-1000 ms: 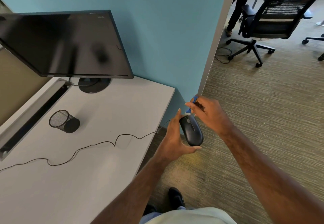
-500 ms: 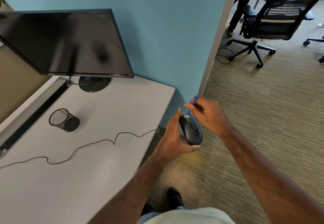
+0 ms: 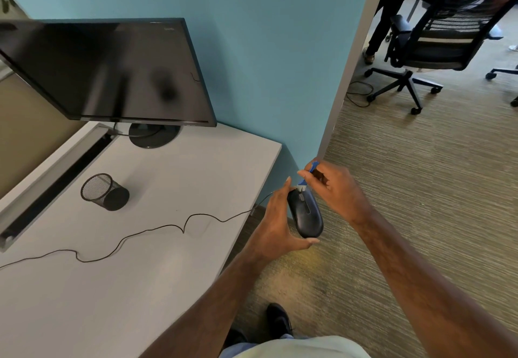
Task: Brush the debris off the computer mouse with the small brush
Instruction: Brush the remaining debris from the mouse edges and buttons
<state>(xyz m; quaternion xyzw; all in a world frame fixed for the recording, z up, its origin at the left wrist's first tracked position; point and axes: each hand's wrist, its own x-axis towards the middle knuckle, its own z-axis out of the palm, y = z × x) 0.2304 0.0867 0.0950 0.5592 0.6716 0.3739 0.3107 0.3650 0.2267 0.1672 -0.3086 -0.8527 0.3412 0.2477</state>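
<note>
Two hands meet just off the desk's right edge, out over the carpet, and between them is the black computer mouse (image 3: 306, 213). It is held in the air, clear of the desk (image 3: 157, 245), with its button end pointing away from the person. The left hand (image 3: 276, 224) cups it from the left side, fingers along its flank and thumb curled under its near end. The right hand (image 3: 337, 189) pinches the small brush (image 3: 307, 175) by its blue handle, and the pale bristles touch the front of the mouse beside the scroll wheel. A thin black cable (image 3: 134, 238) runs from the mouse's front end over the right edge of the desk and snakes leftward across the white top toward the left edge. Farther back on the desk a black mesh cup (image 3: 104, 191) lies tipped on its side, and behind it, near the back edge, stands a dark monitor (image 3: 106, 70) on a round base. Beyond the teal wall (image 3: 266, 49), a black office chair (image 3: 437, 38) sits on the carpet, with someone's legs (image 3: 385, 21) beside it.
</note>
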